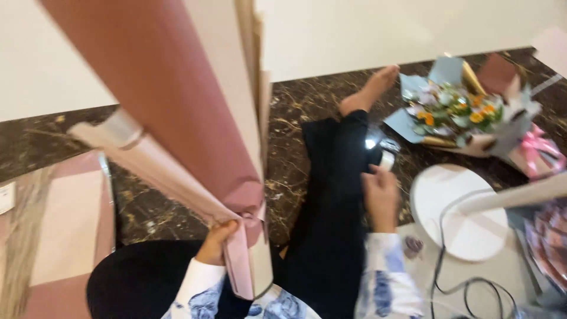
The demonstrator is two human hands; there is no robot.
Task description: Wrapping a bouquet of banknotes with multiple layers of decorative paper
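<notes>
**Left hand grips the paper roll**

I see my left hand (215,242) closed around the bottom of a tall pink wrapping-paper roll (171,112), held upright and tilted. My right hand (381,195) rests on my dark trouser leg (331,207) (blurred; I cannot tell its grip), near a bouquet (460,112) on the marble floor (289,147).

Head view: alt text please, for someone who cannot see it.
Seated on a dark marble floor, the person's left hand holds up rolled pink wrapping paper while the right hand reaches toward a tape roll; a finished bouquet lies beyond.
</notes>
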